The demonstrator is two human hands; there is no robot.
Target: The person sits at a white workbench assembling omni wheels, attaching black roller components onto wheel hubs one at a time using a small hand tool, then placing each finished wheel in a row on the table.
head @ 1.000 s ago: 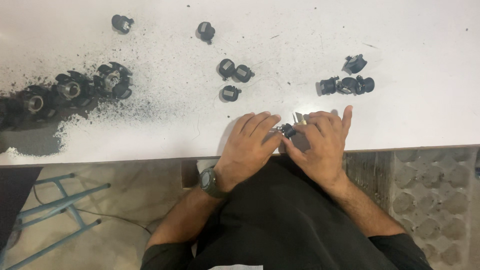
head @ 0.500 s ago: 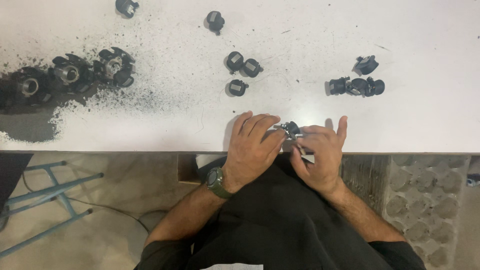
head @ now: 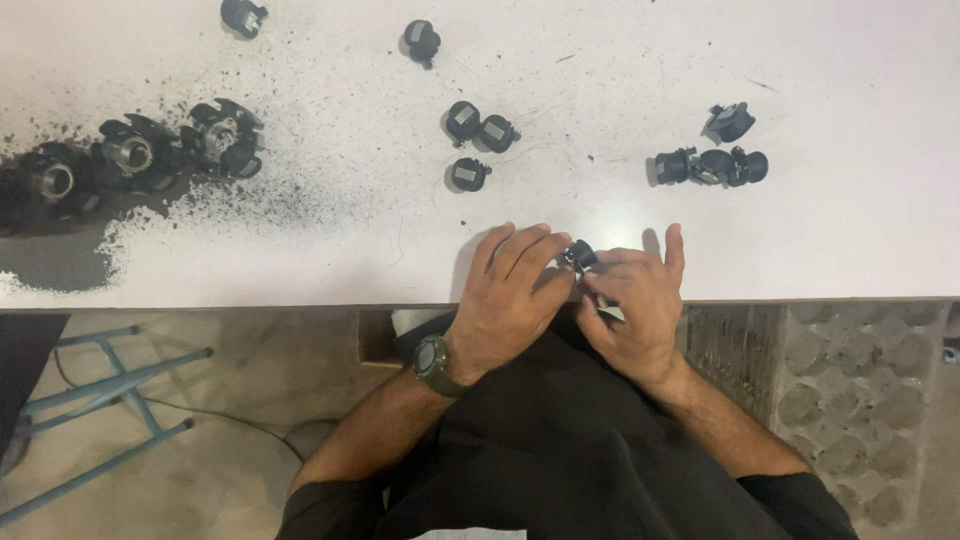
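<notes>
Both hands pinch one small black part (head: 579, 256) at the table edge (head: 250, 296), lower centre: left hand (head: 512, 290) and right hand (head: 632, 305) fingertips closed on it. Fitting step, apparently; demands fine alignment. Similar black parts (head: 476, 132) lie above.

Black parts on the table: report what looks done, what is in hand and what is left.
Possibly done: four black parts grouped on the right. In hand: left hand and right hand both hold one small black part at the table edge. Apparently left: the dusty pile and loose pieces.
</notes>
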